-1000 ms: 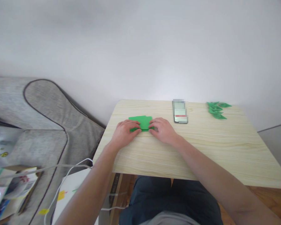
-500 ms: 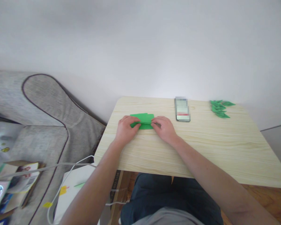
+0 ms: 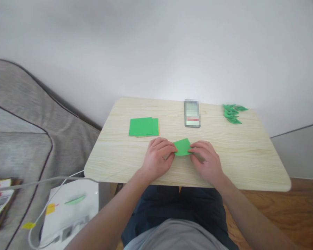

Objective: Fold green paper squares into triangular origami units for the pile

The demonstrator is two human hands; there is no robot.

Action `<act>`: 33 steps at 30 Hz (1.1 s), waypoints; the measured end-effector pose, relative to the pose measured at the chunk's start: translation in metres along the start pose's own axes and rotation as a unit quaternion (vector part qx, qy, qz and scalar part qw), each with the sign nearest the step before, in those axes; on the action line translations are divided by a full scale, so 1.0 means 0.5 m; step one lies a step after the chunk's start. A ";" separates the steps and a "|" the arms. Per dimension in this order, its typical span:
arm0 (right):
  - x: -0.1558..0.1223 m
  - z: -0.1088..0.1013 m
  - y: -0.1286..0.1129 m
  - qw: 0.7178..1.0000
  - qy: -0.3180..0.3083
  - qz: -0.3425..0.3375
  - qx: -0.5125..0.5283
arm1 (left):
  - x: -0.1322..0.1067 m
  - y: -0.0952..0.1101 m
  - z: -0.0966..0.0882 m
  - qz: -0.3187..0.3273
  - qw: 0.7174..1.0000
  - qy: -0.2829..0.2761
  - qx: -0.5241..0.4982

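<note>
Pale wood-grain bench [image 3: 250,156] with rounded corners, pushed up to a white wall, grey upholstery off its left edge. Toward the far left corner, a stack of green paper squares [image 3: 143,126], lying flat. Near the middle of the far edge, a phone [image 3: 192,114], screen up; at the far right corner, a small heap of folded green pieces [image 3: 232,113]. Close to the near edge, about mid-way along it, left hand [image 3: 158,158] and right hand [image 3: 207,160] side by side, knuckles up, a single green sheet [image 3: 182,147] between them — flat on the bench or barely lifted, hard to tell which. Fingers of both hands curled in and pinched lightly on the sheet's left and right edges, thumbs tucked under and out of sight. Likely very light and limp, this sheet — thin paper, easy to crease by accident, prone to sliding on the smooth wood if pushed. Best taken at opposite edges or corners with fingertips only, pressure kept low, the middle left free.
</note>
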State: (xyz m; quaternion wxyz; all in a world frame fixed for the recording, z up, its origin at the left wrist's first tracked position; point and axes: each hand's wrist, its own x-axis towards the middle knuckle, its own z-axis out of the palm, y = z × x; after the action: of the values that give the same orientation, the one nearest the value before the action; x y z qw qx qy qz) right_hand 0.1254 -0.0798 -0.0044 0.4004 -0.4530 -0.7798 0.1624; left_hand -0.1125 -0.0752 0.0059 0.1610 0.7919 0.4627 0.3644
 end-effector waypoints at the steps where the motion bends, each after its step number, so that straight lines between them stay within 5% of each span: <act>1: -0.023 -0.011 0.005 1.000 -0.002 0.007 -0.005 | -0.004 0.010 0.017 0.003 1.000 -0.016 -0.001; 7: -0.075 -0.043 0.028 0.999 -0.013 0.028 -0.028 | 0.005 0.037 0.067 -0.005 0.996 -0.087 0.013; 22: 0.004 -0.059 0.059 0.992 -0.096 0.063 -0.057 | 0.026 0.014 0.065 -0.073 0.993 -0.092 -0.020; 33: 0.012 -0.065 0.067 0.992 -0.125 0.017 0.010 | 0.023 0.019 0.035 0.042 0.993 -0.105 0.036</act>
State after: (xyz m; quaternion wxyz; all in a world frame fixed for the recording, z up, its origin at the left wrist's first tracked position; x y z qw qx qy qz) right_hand 0.1681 -0.0600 -0.0019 0.3015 -0.4388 -0.8141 0.2320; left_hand -0.0904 -0.0689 0.0048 0.1649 0.8497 0.4224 0.2691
